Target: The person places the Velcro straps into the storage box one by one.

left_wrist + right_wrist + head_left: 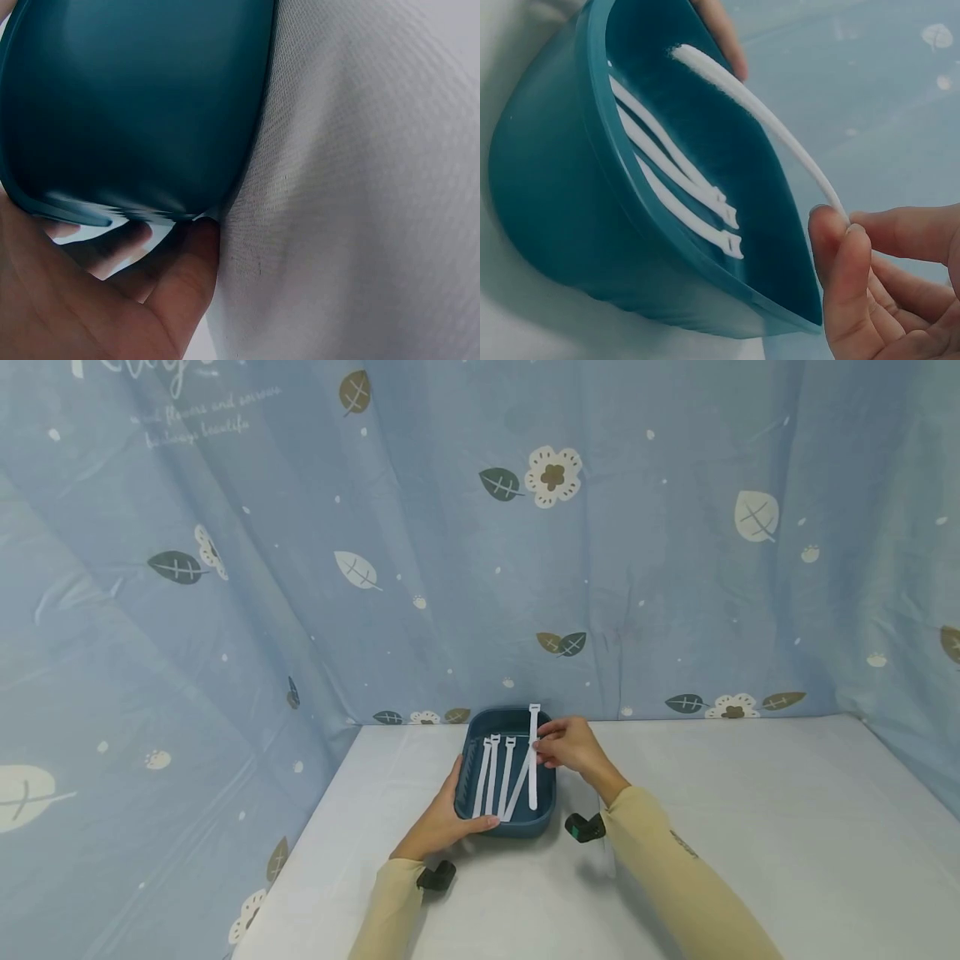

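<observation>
A dark teal plastic basket (pixel 517 831) stands on the white-covered table. My left hand (pixel 442 822) grips its near left corner, thumb over the front rim and fingers along the side; in the left wrist view, the fingers (pixel 187 277) curl against the basket wall. Several white cable ties (pixel 491 777), strap-like with slotted heads, lean side by side inside. My right hand (pixel 572 747) pinches one white cable tie (pixel 780 131) between thumb and fingertips at the basket's right rim. That tie hangs over the basket opening, its slotted head (pixel 535 707) pointing up in the head view.
White cloth (pixel 735 810) covers the table around the basket. A blue curtain (pixel 465 568) with leaves and flowers hangs right behind the basket and along the left side. Black wrist cameras (pixel 585 828) stick out from both sleeves.
</observation>
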A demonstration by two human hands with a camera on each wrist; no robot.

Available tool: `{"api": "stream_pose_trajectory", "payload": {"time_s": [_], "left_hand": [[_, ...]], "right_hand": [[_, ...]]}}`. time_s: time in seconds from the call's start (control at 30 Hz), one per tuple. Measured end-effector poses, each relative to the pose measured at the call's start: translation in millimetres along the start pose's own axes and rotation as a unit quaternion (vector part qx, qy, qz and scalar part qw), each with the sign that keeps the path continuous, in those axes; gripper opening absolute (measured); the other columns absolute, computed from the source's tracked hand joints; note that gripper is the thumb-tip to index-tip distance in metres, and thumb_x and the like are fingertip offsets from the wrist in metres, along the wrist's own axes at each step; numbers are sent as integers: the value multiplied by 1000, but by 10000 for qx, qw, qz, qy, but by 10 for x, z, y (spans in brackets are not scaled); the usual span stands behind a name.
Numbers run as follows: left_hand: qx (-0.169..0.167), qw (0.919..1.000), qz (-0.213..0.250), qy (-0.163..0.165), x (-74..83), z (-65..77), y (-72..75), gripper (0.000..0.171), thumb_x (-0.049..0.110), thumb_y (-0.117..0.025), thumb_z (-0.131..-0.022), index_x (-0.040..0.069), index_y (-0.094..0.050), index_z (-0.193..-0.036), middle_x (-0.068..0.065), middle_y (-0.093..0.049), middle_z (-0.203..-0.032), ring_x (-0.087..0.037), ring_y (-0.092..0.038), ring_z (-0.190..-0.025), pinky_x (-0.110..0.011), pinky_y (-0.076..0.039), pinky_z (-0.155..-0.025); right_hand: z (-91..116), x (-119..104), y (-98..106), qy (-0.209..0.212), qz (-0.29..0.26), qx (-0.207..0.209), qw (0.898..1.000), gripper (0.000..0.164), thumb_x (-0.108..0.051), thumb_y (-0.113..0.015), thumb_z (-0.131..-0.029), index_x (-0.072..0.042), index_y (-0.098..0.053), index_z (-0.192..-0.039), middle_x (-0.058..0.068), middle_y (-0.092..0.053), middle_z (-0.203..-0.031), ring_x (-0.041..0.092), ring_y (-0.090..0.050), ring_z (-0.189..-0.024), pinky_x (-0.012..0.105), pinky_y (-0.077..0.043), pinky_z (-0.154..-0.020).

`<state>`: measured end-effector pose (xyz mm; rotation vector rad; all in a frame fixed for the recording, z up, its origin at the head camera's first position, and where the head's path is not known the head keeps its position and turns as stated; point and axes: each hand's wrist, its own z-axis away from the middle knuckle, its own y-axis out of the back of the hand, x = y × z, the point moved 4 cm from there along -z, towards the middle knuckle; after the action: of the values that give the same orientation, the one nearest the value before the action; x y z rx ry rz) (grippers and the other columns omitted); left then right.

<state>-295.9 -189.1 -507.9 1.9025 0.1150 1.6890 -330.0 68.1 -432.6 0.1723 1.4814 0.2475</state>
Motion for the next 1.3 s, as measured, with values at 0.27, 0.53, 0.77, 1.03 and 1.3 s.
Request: {"api": "stream_pose_trajectory", "payload": {"time_s": [0.27, 0.53, 0.77, 1.03, 1.3], "left_hand": [[-19, 10000, 18, -84, -13, -13, 1, 128, 41, -89, -80, 25, 3, -168, -5, -15, -175, -30, -28, -157, -61, -30, -123], [-39, 10000, -48, -8, 18, -3, 3, 127, 42, -88, -80, 30, 3, -168, -5, -15, -175, -30, -26, -158, -60, -28, -124], [5, 9999, -145, 61, 23, 7, 7, 127, 43, -88, -80, 28, 2, -168, -4, -15, -175, -30, -25, -159, -61, -27, -125], [-11, 9997, -204, 98, 14, 11, 6, 128, 45, -88, -80, 26, 2, -168, -4, -14, -176, -32, -24, -159, -63, -28, -124], [25, 9997, -184, 172, 5, 19, 7, 127, 48, -88, -79, 33, 1, -168, -3, -14, -176, -31, -24, -159, -63, -27, -125]], "right_hand": [[-48, 22, -75, -72, 88, 22, 9999, 31, -3, -74, -93, 9, -67, -121, 18, -76, -93, 13, -71, -65, 24, -59, -59], [-91, 69, -124, -57, 300, 16, 9995, 31, -5, -72, -93, 8, -68, -120, 19, -79, -94, 13, -73, -67, 27, -60, -60], [-110, 84, -142, -73, 495, 11, 9987, 30, -8, -73, -93, 6, -69, -119, 15, -79, -89, 12, -72, -68, 27, -57, -59], [-129, 110, -166, -120, 762, 49, 9970, 29, -9, -74, -92, 4, -70, -118, 12, -80, -85, 13, -74, -70, 26, -51, -56], [-153, 115, -190, -212, 1005, 96, 9947, 28, -12, -75, -92, 2, -71, -117, 9, -80, -83, 12, -75, -71, 27, -50, -57]]}}
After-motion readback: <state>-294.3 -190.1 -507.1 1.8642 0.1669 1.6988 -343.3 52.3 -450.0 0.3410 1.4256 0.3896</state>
